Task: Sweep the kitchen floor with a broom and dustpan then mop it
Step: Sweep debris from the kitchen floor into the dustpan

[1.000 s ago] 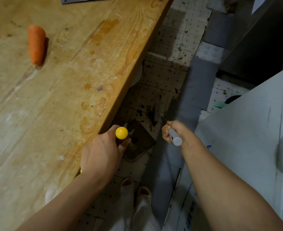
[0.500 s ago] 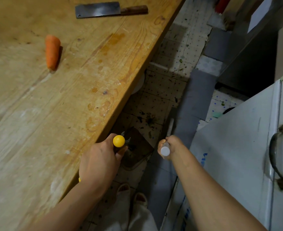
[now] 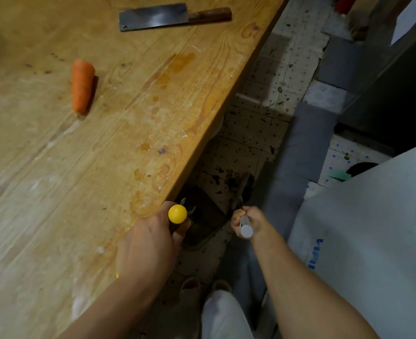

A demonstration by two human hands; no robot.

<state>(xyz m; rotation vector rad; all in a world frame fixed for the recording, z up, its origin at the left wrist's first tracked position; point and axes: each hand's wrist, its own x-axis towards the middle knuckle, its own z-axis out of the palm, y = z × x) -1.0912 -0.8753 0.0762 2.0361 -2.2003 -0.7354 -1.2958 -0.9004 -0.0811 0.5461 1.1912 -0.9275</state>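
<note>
Dark dustpan (image 3: 203,222) (yellow-knobbed handle) beside white-capped broom handle (image 3: 245,226).

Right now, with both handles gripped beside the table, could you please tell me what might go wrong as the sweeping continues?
1. The left hand, holding the yellow-capped handle, sits against the wooden table's edge; knuckles could knock it.
2. The dark debris pile lies partly in the table's shadow, so bits may miss the dark dustpan.
3. The right hand grips the white-capped broom handle in a narrow aisle; a wide stroke could hit the white cabinet.
</note>
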